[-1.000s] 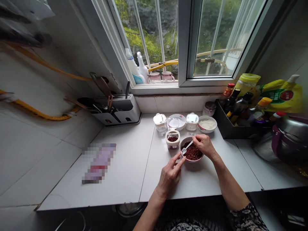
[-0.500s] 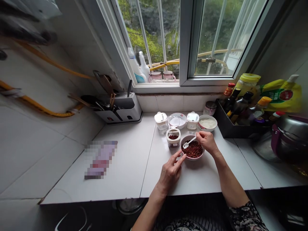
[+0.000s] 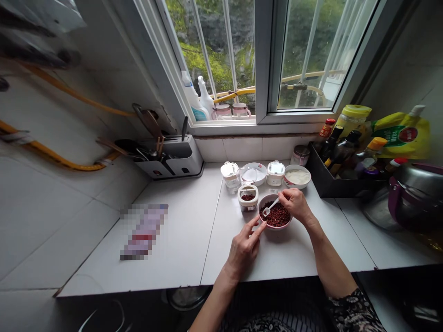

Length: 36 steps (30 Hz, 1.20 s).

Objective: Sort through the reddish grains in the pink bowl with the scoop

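Note:
A bowl (image 3: 284,226) full of dark red peppercorn-like pieces stands near the middle of the counter. My right hand (image 3: 294,205) pinches the handle of a small white spoon (image 3: 266,211), whose scoop is at the left part of the bowl, over the red pieces. Fingertips of my left hand (image 3: 245,244) rest against the bowl's lower left rim, the fingers apart. Just left of the bowl is a small clear jar (image 3: 248,205) with a white rim and some of the same red pieces inside.
Behind are two white-lidded jars (image 3: 229,169) (image 3: 275,173), a white dish (image 3: 259,174) and a bowl of white contents (image 3: 297,177). A black box of bottles (image 3: 332,184) stands right, beside a metal pot (image 3: 418,193). A utensil holder (image 3: 183,159) is at the back left.
The view has shifted slightly. The spoon's scoop has tipped a little and now shows a few red pieces in it. My left hand stays at the bowl's rim.

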Tool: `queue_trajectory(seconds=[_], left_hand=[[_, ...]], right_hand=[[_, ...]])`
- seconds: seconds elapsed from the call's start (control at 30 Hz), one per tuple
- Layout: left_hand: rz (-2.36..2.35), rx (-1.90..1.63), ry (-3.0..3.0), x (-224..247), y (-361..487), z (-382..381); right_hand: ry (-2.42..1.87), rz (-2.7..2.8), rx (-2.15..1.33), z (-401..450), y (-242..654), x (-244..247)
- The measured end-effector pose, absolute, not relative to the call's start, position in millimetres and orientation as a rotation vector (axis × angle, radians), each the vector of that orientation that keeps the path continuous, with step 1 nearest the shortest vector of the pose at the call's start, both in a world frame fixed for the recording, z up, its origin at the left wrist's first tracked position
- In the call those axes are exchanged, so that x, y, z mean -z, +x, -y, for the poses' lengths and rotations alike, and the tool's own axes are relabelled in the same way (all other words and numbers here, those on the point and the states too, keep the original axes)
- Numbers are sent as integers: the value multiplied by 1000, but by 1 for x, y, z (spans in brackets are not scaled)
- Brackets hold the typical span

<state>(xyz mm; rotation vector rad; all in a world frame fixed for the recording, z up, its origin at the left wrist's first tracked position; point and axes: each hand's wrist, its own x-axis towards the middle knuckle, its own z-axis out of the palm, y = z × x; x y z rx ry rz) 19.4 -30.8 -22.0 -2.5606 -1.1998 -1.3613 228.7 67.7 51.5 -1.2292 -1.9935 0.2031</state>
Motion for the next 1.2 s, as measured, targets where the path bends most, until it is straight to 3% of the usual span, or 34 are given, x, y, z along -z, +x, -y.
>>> queue_trajectory(seconds=[1.2], left_hand=[[1204,1374,-2557,22,19,31]], right_hand=[[-1250,1999,-147,-71,227,-44]])
